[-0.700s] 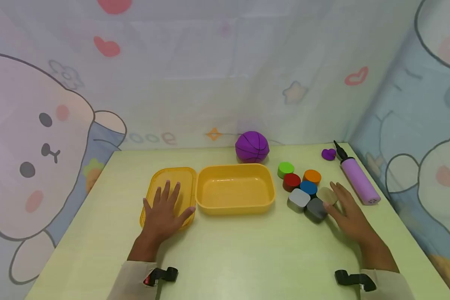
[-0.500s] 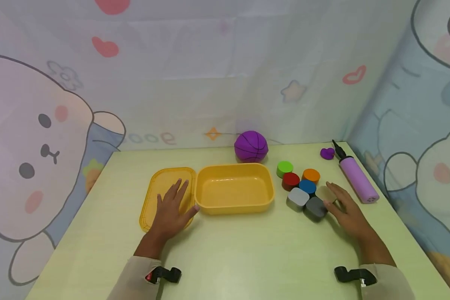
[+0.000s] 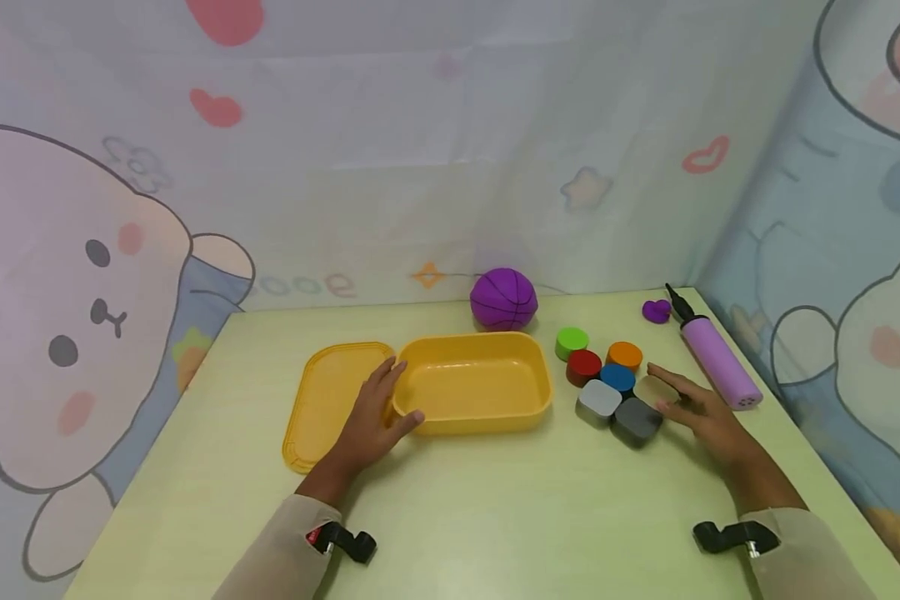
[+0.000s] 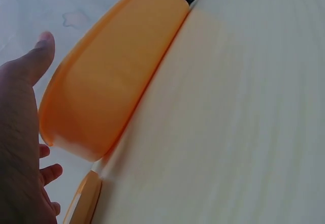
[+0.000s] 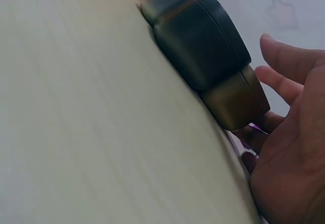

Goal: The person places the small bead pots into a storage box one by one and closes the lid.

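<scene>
A yellow rectangular bin (image 3: 472, 382) sits mid-table, with a flat yellow lid (image 3: 337, 400) lying left of it. My left hand (image 3: 367, 425) is at the bin's left end, fingers spread beside the rim and thumb near the front corner; the left wrist view shows the thumb apart from the bin wall (image 4: 111, 76). My right hand (image 3: 708, 417) is beside a beige-topped block (image 3: 655, 389), brownish (image 5: 236, 99) in the right wrist view. Its fingers reach along the block's far side, with the thumb raised near the dark grey block (image 3: 636, 422). Contact is unclear.
Around the grey block stand silver (image 3: 598, 402), blue (image 3: 617, 378), red (image 3: 583, 367), orange (image 3: 624, 357) and green (image 3: 572, 342) blocks. Behind are a purple basketball (image 3: 503, 299), a purple heart (image 3: 656, 312) and a purple hand pump (image 3: 720, 362). Printed cloth borders the table.
My left hand has moved right, from over the yellow lid to the bin's left end. My right hand stays beside the beige block, its fingers shifting slightly.
</scene>
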`<state>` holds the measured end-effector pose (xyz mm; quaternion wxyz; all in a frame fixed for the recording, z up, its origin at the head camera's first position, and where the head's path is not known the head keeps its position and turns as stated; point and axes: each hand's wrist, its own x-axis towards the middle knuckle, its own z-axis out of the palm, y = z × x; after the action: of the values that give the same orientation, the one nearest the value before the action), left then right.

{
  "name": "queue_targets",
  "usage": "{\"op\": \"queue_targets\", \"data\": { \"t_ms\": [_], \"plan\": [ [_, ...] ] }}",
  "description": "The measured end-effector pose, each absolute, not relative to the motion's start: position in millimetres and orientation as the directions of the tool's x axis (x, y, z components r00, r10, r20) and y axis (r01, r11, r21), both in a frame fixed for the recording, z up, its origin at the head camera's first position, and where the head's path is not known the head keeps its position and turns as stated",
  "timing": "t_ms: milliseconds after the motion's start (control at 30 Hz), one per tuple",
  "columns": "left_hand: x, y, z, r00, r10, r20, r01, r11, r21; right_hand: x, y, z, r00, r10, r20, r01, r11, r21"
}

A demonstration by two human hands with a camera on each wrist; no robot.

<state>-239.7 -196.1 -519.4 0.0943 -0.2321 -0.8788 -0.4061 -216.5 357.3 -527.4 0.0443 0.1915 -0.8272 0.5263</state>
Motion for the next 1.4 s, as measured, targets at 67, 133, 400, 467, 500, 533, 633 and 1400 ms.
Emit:
{"op": "queue_targets", "data": {
  "t_ms": [67,133,400,467,500,533,633,1400],
  "plan": [
    [-237.3,-198.3,-520.2,-0.875,0.32,0.364,0.485,0.569,0.664,-219.9,356.3,-527.6,-0.91,-0.303,0.281,-0.382,0.357,-0.852],
    [-234.4,-200.7,-520.6,-0.877,0.31,0.368,0.481,0.584,0.654,-221.9,354.6,-527.5,-0.907,-0.315,0.277,-0.383,0.35,-0.855],
    [-231.2,-198.3,-519.9,-0.878,0.328,0.347,0.478,0.578,0.662,-214.9,359.7,-525.8,-0.923,-0.278,0.268,-0.367,0.415,-0.833],
    [-232.4,-196.7,-519.2,-0.875,0.33,0.355,0.484,0.572,0.662,-213.1,362.3,-525.4,-0.926,-0.268,0.265,-0.361,0.425,-0.83],
    [-233.0,-196.2,-519.0,-0.873,0.328,0.36,0.487,0.566,0.665,-212.2,363.3,-525.1,-0.927,-0.265,0.264,-0.359,0.433,-0.827],
    [-233.6,-195.9,-519.6,-0.871,0.326,0.368,0.492,0.563,0.664,-211.3,364.0,-524.9,-0.93,-0.262,0.257,-0.352,0.436,-0.828],
    [-237.2,-196.8,-526.9,-0.852,0.318,0.415,0.523,0.548,0.653,-210.0,364.6,-525.3,-0.932,-0.262,0.251,-0.347,0.435,-0.831],
    [-232.6,-198.3,-518.2,-0.882,0.314,0.351,0.471,0.597,0.65,-211.2,358.0,-530.1,-0.869,-0.284,0.406,-0.495,0.483,-0.722]
  ]
}}
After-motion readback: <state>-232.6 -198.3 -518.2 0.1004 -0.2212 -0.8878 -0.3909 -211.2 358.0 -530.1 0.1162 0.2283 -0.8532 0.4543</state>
